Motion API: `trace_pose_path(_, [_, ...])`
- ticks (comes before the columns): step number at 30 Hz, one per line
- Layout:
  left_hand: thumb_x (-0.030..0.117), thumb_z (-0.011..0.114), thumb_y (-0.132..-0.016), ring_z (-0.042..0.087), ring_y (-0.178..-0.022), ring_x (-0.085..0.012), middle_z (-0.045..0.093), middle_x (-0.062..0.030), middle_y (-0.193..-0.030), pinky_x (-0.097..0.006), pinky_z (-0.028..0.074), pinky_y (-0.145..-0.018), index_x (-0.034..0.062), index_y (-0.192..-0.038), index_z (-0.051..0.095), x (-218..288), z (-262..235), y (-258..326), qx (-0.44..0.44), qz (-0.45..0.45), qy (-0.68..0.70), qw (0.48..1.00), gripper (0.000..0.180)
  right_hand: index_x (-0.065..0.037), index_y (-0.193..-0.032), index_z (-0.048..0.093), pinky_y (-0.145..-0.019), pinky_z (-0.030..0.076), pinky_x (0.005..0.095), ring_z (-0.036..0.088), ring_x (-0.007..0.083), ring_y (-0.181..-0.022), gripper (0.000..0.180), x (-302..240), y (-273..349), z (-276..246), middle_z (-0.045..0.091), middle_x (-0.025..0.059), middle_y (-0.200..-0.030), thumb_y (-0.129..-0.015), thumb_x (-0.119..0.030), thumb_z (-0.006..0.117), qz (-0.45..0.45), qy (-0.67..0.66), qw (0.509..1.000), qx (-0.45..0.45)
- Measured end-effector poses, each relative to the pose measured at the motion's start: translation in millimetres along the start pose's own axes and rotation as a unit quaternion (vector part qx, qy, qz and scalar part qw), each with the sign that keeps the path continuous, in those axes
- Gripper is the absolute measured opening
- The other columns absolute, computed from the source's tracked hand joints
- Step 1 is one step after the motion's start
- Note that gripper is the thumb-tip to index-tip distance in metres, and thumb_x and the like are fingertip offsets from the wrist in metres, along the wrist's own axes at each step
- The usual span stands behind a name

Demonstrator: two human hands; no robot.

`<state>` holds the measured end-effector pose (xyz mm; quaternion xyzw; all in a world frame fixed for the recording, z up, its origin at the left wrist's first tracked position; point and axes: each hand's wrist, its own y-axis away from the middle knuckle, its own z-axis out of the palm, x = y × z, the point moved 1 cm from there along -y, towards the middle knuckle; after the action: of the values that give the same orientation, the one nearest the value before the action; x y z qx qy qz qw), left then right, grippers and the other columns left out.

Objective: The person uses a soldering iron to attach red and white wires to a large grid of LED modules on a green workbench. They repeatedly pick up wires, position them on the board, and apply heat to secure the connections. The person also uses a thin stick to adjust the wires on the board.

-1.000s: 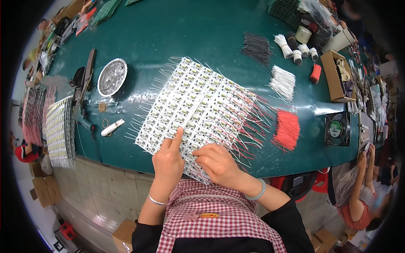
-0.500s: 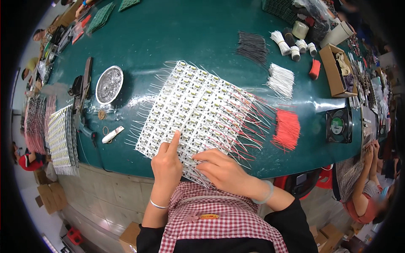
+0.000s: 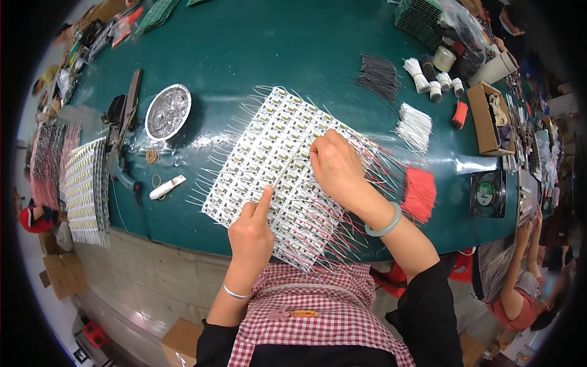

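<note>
Circuit board sheet (image 3: 244, 168) lies on table (image 3: 287, 49). Left hand (image 3: 252, 231): forefinger stretched onto sheet, other fingers curled; cannot tell if anything is held. Right hand (image 3: 336, 164): fingers bent close together over sheet's right part, hold unclear. Red wire pile (image 3: 419, 194) lies right of sheet.

The left hand (image 3: 252, 231) points forward, its index finger (image 3: 264, 205) straight and the other fingers curled under. The right hand (image 3: 337, 162), well apart and farther forward, is palm down with fingers bent; its forearm (image 3: 413, 241) slants in from lower right.
</note>
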<state>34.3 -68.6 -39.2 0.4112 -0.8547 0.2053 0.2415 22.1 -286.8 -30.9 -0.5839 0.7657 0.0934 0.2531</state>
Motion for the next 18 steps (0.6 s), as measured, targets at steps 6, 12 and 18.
trace_pose_path(6, [-0.007, 0.059, -0.085, 0.057, -0.058, -0.0284, 0.057, -0.0129, -0.076, -0.038, 0.045, -0.053, 0.0115, -0.133, 0.063, 1, -2, 0, -0.001, -0.004, -0.005, 1.000, 0.052, 0.005, -0.081, 0.061, -0.073, 0.054, 0.0457, 0.064, 0.0370, -0.086, 0.007, -6, -6, -1, 0.060, 0.0211, -0.089, -0.081, -0.001, 0.060, 0.034, 0.038, 0.998, -0.028])
trace_pose_path(12, [-0.006, 0.060, -0.085, 0.056, -0.056, -0.0267, 0.057, -0.0118, -0.075, -0.037, 0.045, -0.052, 0.0104, -0.132, 0.064, 2, -15, 12, 0.002, -0.014, -0.012, 1.000, 0.050, 0.006, -0.081, 0.061, -0.074, 0.054, 0.0471, 0.063, 0.0378, -0.087, 0.008, -2, -5, 2, 0.060, 0.0220, -0.089, -0.082, -0.002, 0.061, 0.044, 0.012, 0.999, -0.011])
trace_pose_path(18, [-0.007, 0.059, -0.086, 0.055, -0.056, -0.0273, 0.056, -0.0119, -0.073, -0.037, 0.045, -0.052, 0.0085, -0.130, 0.065, -3, -26, 26, -0.024, -0.016, -0.013, 1.000, 0.047, 0.007, -0.081, 0.061, -0.074, 0.054, 0.0473, 0.064, 0.0386, -0.086, 0.008, 0, -4, -3, 0.060, 0.0229, -0.088, -0.084, -0.001, 0.060, 0.028, -0.012, 0.999, -0.021])
